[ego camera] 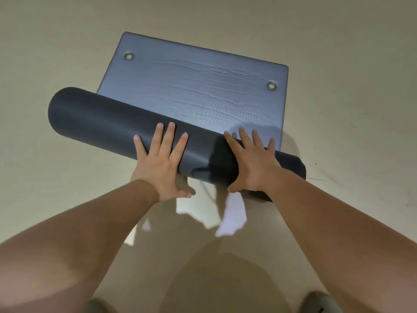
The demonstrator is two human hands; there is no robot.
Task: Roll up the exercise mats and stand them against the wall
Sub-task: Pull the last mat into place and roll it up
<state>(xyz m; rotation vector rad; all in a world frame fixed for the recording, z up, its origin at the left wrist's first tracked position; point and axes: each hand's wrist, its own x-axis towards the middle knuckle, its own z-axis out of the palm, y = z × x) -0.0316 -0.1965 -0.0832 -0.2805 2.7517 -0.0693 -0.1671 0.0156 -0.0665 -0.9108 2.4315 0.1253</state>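
A dark grey exercise mat lies on the floor, mostly rolled into a thick roll (94, 118) that runs from upper left to lower right. Its flat end (196, 80) stretches away from me, with two metal eyelets near the far corners. My left hand (162, 163) presses flat on the middle of the roll, fingers straight and spread. My right hand (252, 163) presses on the roll further right in the same way, thumb down the near side.
Pale beige floor (349, 53) surrounds the mat on every side. Bright patches of light fall on the floor just below the roll. The tips of my shoes (320, 301) show at the bottom edge. No wall is in view.
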